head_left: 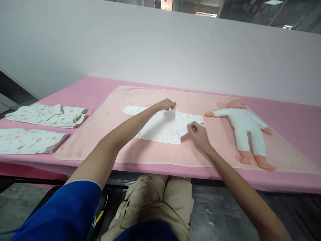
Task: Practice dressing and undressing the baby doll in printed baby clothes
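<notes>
A baby shirt (162, 129) lies spread on the peach mat (100, 134), its plain white body toward me and its patterned sleeves stretched out to both sides. At the shirt's neckline, my left hand (167, 104) is closed in a pinch on the cloth, and my left forearm crosses over the near left sleeve. My right hand (200, 135) is closed at the shirt's right side edge, below the right sleeve, with the cloth edge drawn up to its fingertips. To the right, a baby doll (242, 125) in a white body lies face up on the mat, one arm pointing toward the shirt's sleeve.
Folded patterned baby clothes (47, 115) lie on the pink table cover (82, 92) at the left, with another folded patterned cloth (30, 140) nearer me. A white wall (160, 50) rises behind the table. My knees (160, 190) are against the table's front edge.
</notes>
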`<state>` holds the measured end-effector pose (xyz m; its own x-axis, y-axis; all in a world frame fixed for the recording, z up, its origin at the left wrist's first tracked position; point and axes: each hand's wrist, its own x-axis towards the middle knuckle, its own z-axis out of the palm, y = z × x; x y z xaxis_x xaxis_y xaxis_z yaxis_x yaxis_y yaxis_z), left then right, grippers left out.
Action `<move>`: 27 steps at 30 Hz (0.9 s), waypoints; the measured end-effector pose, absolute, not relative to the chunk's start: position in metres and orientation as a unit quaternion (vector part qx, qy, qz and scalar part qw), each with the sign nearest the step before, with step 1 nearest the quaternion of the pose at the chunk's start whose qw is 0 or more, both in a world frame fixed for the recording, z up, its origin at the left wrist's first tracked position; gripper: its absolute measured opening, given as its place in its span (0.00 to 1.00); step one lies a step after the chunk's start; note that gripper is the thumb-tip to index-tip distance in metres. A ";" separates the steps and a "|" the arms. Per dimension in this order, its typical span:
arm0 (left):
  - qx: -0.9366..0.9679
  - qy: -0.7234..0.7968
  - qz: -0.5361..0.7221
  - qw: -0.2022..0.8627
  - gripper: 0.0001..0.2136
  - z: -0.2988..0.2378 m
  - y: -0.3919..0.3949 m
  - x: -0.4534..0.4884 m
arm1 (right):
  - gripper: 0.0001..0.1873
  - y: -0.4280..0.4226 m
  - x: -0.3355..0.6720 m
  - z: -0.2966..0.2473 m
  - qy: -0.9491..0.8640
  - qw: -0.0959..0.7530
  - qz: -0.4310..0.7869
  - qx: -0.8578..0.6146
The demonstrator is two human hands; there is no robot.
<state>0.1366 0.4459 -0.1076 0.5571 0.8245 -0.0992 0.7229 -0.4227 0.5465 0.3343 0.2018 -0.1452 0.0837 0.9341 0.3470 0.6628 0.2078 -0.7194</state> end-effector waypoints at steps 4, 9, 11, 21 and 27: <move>0.850 0.425 0.169 0.262 0.24 -0.136 0.416 0.150 | 0.17 0.172 0.404 -0.170 -0.642 0.349 0.078 -0.678; 0.894 0.373 0.194 0.152 0.25 -0.189 0.384 0.151 | 0.17 0.148 0.408 -0.182 -0.752 0.312 0.019 -0.581; 0.900 0.375 0.175 0.139 0.28 -0.200 0.383 0.150 | 0.23 0.147 0.394 -0.177 -0.806 0.268 0.033 -0.526; 0.906 0.368 0.143 0.156 0.34 -0.200 0.411 0.137 | 0.28 0.162 0.368 -0.187 -0.878 0.208 0.102 -0.419; 0.881 0.401 0.212 0.137 0.28 -0.208 0.428 0.144 | 0.26 0.161 0.368 -0.189 -0.876 0.221 0.102 -0.417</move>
